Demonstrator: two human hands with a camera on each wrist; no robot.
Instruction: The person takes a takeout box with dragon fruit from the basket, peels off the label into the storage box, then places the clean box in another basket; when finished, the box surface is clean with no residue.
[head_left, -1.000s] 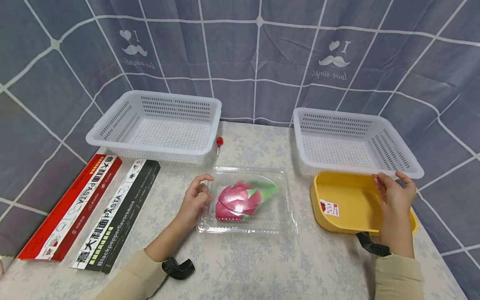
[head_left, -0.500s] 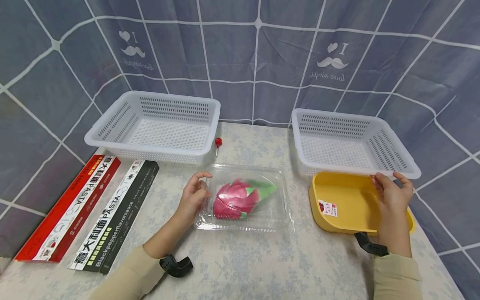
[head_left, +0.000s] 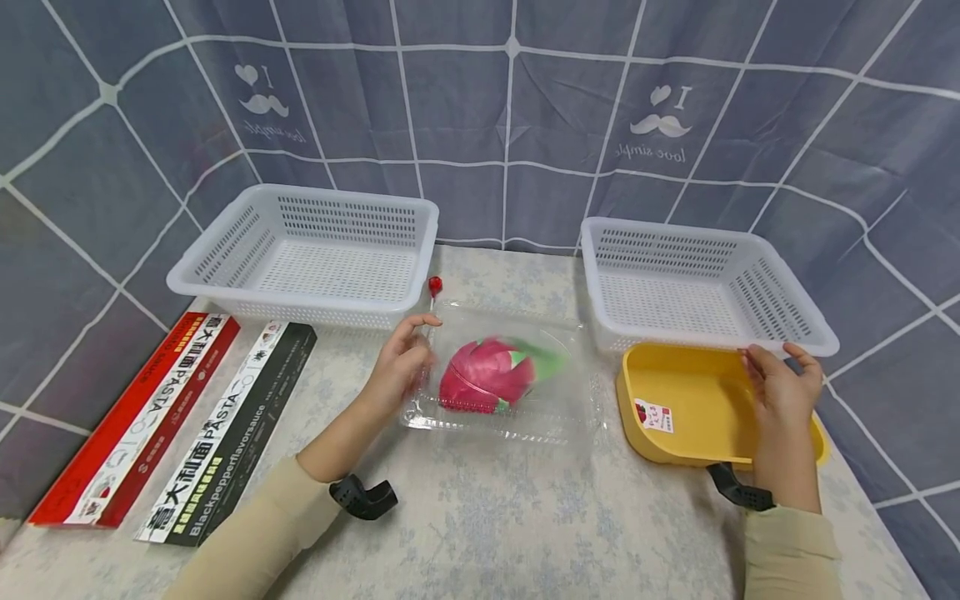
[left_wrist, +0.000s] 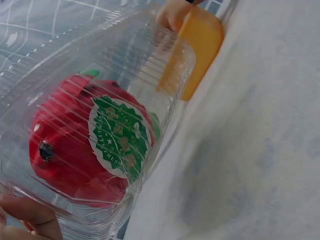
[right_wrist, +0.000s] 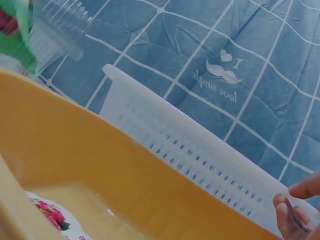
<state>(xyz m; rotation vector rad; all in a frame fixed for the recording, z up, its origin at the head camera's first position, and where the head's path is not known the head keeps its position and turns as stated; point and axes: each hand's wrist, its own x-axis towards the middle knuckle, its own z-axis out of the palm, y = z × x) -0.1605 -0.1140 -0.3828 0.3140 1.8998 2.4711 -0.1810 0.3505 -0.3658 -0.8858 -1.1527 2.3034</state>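
In the head view a clear plastic clamshell box (head_left: pixel 517 432) with a pink and green dragon fruit (head_left: pixel 487 375) inside is held tilted over the table's middle. My left hand (head_left: pixel 401 367) grips its left edge. Through the plastic, the left wrist view shows a green and white sticker (left_wrist: pixel 122 135) at the fruit. On the right stands a yellow plastic tub (head_left: pixel 697 392) with a small strawberry label. My right hand (head_left: pixel 783 396) reaches over it, fingers curled at its far rim, right against the white basket behind. The right wrist view shows only part of those fingers (right_wrist: pixel 290 220).
Two white perforated baskets stand at the back, the left basket (head_left: pixel 330 267) and the right basket (head_left: pixel 675 287). A red lollipop (head_left: pixel 435 286) lies by the left one. Red (head_left: pixel 138 417) and black (head_left: pixel 232 433) pasta boxes lie at left. A grey-blue curtain (head_left: pixel 465 108) hangs behind.
My left hand has raised the clamshell box and carried it slightly away from me and to the right. My right hand has stayed at the yellow tub's rim.
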